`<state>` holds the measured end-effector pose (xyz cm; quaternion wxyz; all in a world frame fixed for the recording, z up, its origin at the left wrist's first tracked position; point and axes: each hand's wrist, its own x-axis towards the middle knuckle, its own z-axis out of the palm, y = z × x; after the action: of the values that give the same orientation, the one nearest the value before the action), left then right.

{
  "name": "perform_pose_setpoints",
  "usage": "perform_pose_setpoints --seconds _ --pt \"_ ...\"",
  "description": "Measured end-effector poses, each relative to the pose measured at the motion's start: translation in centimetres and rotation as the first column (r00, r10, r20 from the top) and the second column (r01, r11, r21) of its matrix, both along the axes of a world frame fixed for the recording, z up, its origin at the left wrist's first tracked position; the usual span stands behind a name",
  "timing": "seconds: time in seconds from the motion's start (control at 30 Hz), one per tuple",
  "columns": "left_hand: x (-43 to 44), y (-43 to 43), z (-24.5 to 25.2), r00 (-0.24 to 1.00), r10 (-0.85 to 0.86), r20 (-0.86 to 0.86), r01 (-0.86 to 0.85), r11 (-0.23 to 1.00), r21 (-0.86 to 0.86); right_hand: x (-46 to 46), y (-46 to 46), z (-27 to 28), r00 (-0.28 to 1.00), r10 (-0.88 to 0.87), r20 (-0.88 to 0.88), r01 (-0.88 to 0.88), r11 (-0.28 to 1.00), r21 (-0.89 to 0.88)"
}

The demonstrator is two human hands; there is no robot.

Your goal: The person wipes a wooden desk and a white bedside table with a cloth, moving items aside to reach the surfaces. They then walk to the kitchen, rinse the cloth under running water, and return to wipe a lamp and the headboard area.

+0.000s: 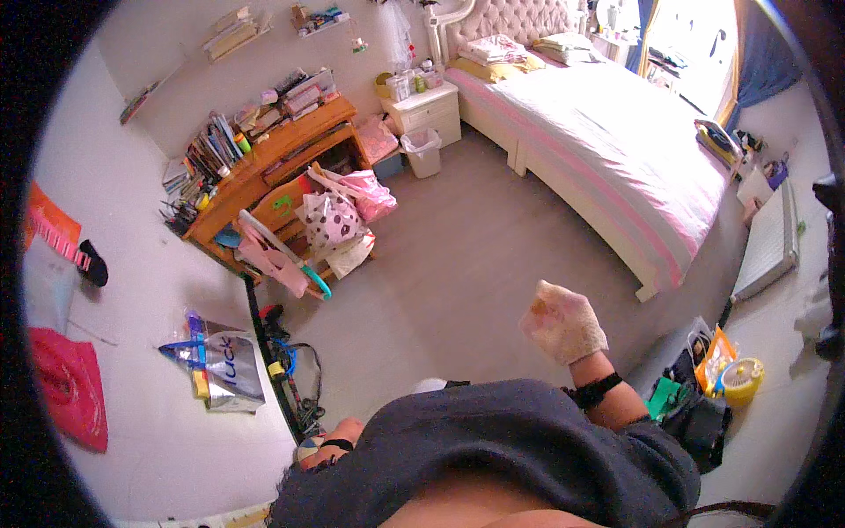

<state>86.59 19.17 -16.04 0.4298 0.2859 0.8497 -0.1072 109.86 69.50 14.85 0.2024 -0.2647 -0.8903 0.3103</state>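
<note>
My right hand (564, 323) is raised in front of my body, over the grey floor (462, 264). It is covered by a cream, fuzzy glove or cloth with reddish-brown marks, and a black band circles the wrist. The covering hides the fingers, so their pose is unclear. Low on the left, my left hand (311, 451) is near my side, beside a black strip along the wall. A black band shows at its wrist, and something with a coloured pattern covers or touches the hand; its fingers cannot be made out.
A wooden desk (270, 165) bears books; bags hang on a chair (270, 204) before it. A white bin (422, 153) stands by the nightstand (429, 115). The bed (594, 132) fills the upper right. A radiator (766, 241), a yellow fan (743, 381) and bags are at right.
</note>
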Motion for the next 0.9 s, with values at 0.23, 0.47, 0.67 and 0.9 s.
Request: perform_pose_setpoints --seconds 0.23,0.47,0.67,0.9 --pt "-15.1 14.8 -1.9 0.964 0.164 0.210 -0.178 0.983 0.047 -18.8 10.4 -1.7 0.984 0.130 -0.124 -0.144 0.984 -0.104" --pt "-39.1 40.4 6.3 0.979 0.080 0.186 -0.141 0.929 0.342 -33.5 22.0 4.4 0.965 -0.122 -0.233 0.046 0.951 -0.304" --pt "-52.2 64.4 11.9 0.997 0.062 -0.052 -0.019 0.811 0.585 -42.5 34.3 2.5 0.980 -0.198 -0.029 0.194 0.974 -0.118" --pt "-60.2 84.3 12.9 0.996 0.084 0.036 -0.088 0.775 0.626 -53.5 54.9 0.2 0.986 -0.112 0.124 0.045 0.893 0.449"
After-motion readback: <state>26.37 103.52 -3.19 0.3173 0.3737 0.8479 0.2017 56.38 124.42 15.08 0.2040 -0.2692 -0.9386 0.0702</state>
